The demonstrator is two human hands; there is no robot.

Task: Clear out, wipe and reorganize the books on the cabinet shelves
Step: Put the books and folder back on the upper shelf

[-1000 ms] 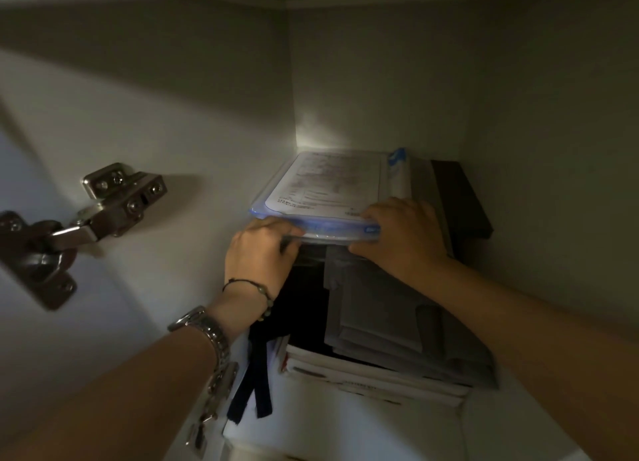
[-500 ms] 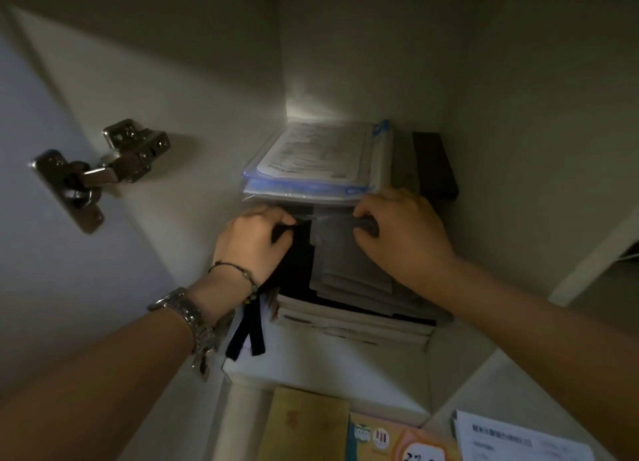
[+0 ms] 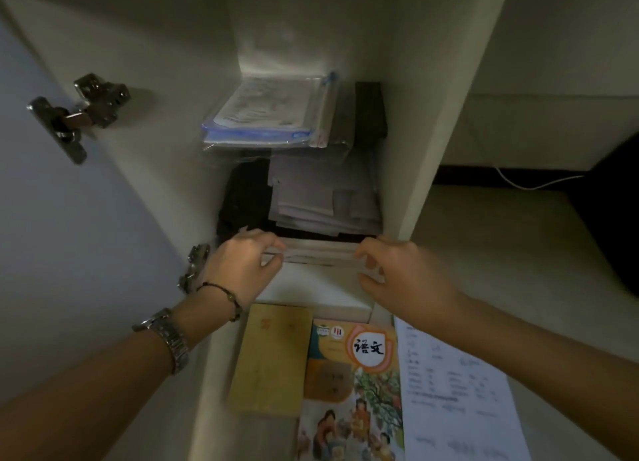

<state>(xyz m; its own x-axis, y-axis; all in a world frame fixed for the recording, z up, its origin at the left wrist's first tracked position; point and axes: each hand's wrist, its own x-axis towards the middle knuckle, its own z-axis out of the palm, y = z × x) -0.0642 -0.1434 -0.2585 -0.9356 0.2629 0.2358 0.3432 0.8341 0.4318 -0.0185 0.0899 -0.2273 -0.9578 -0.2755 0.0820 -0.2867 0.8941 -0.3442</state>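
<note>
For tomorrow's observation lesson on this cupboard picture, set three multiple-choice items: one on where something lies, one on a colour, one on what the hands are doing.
1. Where does the clear document pouch lie?
A. At the back of the shelf, on top of the pile
B. On the floor
C. In the left hand

2. What colour is the plain book on the lower shelf, left of the illustrated textbook?
A. Blue
B. Yellow-tan
C. Black

3. What are the left hand and right hand doing?
A. Hanging idle
B. Holding a cloth
C. Gripping the front edge of the bottom books, one at each end

Answers:
1 A: the pouch sits farthest in, above the grey papers.
2 B: its cover is yellow-tan.
3 C: fingers of both hands curl round the books' edge.
</note>
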